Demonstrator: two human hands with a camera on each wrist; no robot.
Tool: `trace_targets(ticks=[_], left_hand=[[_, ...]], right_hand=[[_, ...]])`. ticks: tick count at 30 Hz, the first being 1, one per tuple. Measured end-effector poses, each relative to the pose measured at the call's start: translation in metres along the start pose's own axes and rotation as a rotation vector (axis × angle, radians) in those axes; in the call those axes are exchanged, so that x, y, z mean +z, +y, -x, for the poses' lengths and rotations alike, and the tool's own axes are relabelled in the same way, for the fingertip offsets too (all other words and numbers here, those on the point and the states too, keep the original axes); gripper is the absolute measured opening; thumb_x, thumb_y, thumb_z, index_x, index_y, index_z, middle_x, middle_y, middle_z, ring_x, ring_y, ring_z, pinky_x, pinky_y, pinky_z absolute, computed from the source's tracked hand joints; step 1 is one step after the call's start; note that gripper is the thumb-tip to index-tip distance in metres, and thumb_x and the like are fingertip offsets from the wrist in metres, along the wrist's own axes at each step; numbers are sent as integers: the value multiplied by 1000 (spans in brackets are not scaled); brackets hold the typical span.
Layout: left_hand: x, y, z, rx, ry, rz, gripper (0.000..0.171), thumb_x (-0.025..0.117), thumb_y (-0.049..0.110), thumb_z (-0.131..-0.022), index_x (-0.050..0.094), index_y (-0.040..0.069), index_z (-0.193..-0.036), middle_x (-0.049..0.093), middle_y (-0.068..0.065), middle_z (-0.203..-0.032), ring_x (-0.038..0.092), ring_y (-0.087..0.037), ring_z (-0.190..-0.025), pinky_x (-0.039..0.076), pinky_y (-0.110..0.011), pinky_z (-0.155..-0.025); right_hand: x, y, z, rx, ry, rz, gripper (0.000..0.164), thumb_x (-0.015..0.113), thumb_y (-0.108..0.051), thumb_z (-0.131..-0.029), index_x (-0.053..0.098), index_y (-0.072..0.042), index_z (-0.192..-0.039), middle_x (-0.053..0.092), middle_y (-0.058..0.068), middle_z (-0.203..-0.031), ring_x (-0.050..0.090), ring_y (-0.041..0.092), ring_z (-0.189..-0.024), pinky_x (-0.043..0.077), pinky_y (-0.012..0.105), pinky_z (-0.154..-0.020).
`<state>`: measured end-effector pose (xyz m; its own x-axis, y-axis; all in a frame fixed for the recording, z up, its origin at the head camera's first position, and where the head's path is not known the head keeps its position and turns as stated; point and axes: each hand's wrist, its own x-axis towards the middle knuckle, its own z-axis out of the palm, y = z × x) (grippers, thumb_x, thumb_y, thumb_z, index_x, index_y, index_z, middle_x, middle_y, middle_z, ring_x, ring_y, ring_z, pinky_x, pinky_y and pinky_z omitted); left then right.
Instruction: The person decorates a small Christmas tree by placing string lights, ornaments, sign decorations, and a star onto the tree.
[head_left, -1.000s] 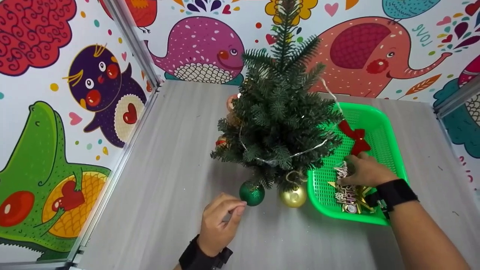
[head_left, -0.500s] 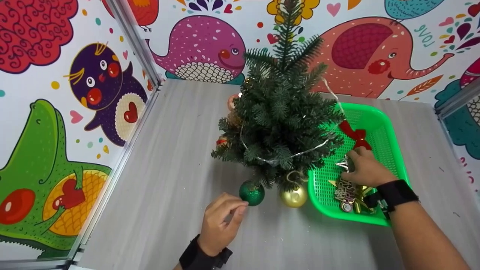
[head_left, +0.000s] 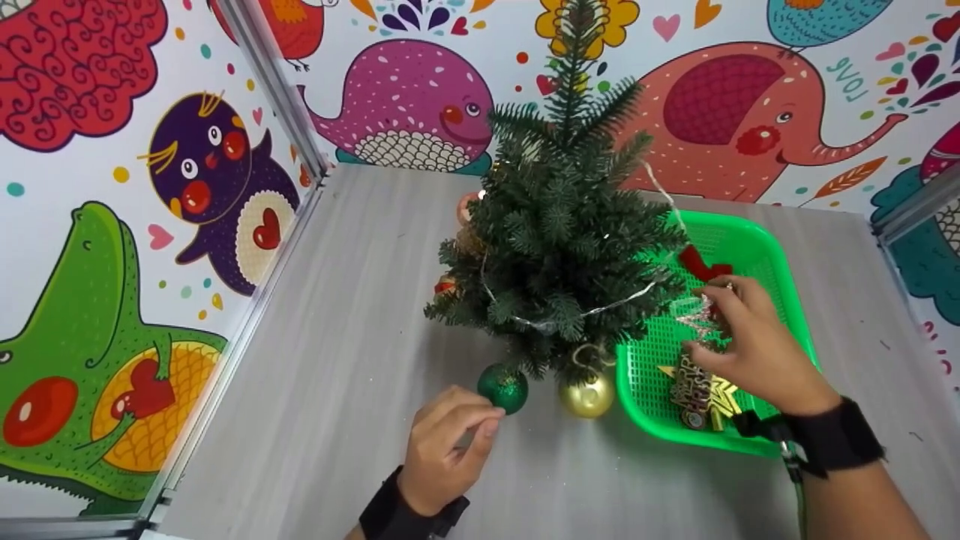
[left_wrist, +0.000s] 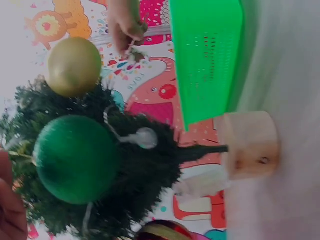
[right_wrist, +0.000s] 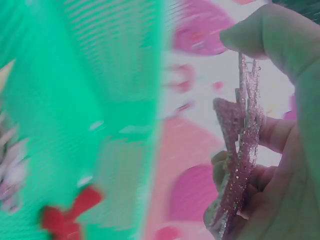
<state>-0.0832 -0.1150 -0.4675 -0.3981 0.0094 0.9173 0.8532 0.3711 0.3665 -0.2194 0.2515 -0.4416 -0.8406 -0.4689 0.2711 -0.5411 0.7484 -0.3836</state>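
Observation:
My right hand (head_left: 754,349) pinches a pink glittery star ornament (head_left: 699,319) between thumb and fingers, above the green basket (head_left: 787,292). In the right wrist view the star (right_wrist: 240,150) is seen edge-on. My left hand (head_left: 448,446) stays low beside the green glitter bauble (head_left: 502,388), fingers loosely curled and nothing visible between them. That bauble and a gold bauble (head_left: 587,396) hang from the small Christmas tree (head_left: 559,247). Inside the basket lie a Merry Christmas sign (head_left: 690,394), gold stars (head_left: 724,401) and a red bow (head_left: 701,264), partly hidden by my right hand.
The tree stands on a round wooden base (left_wrist: 250,145), close to the basket's left side. Clear-bulb string lights (head_left: 622,304) wrap its branches. More baubles (head_left: 445,285) hang on its left. Printed panels (head_left: 412,105) wall the table (head_left: 337,337) at the back and left.
My right hand has lifted off the basket's contents with the pink glittery star and turned slightly. The Merry Christmas sign shows more fully. My left hand has hardly moved.

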Motion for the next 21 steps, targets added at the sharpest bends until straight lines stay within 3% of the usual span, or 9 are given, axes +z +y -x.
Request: trace_targets(ticks=[4,8,10,13,16,19,21], left_hand=[[9,11,-24,125,-4,17,27,52,13,-99,65,-1,-80,61,-6,-75,56,-11,-65,49,-18,-62],[19,24,-45,199,-23,50,26,52,13,-99,66,1,-80,62,-4,-76,58,-11,-67,50,-18,-67],[24,29,-52,213,-53,48,26,51,15,-99,67,3,-82,64,-4,-77,60,-10,-69,50,-17,-68],[30,35,-59,196,-159,12,23,53,20,-99,68,5,-91,67,-1,-82,63,-8,-75,51,-17,-76],[35,38,-59,127,-330,-9,20,57,24,-97,64,7,-107,69,1,-91,64,-6,-85,48,-15,-86],[38,39,-55,25,-460,51,23,59,18,-96,59,8,-116,68,1,-100,63,-6,-97,44,-15,-93],[38,39,-52,-45,-476,127,21,59,9,-95,58,7,-116,67,-2,-103,62,-7,-98,45,-14,-92]], right_hand=[[-25,-48,10,-101,106,13,79,85,-20,-68,48,-8,-136,38,16,-138,39,10,-104,38,9,-75],[-37,-92,23,-271,234,-28,67,71,-42,-81,53,-2,-131,43,24,-134,42,17,-102,38,13,-73],[-36,-115,26,-373,305,-35,64,60,-50,-86,56,1,-125,46,28,-128,45,16,-92,40,15,-69],[-27,-144,27,-522,373,-65,57,58,-48,-88,58,2,-117,50,28,-120,46,19,-86,40,20,-65],[-13,-162,27,-626,388,-114,51,60,-41,-87,58,0,-117,51,26,-119,43,16,-80,38,21,-63],[0,-165,32,-631,348,-111,52,61,-41,-87,58,-2,-121,52,24,-123,42,15,-82,35,23,-66],[7,-163,36,-616,321,-91,55,62,-42,-86,56,-3,-124,52,23,-126,43,16,-85,35,24,-68]])
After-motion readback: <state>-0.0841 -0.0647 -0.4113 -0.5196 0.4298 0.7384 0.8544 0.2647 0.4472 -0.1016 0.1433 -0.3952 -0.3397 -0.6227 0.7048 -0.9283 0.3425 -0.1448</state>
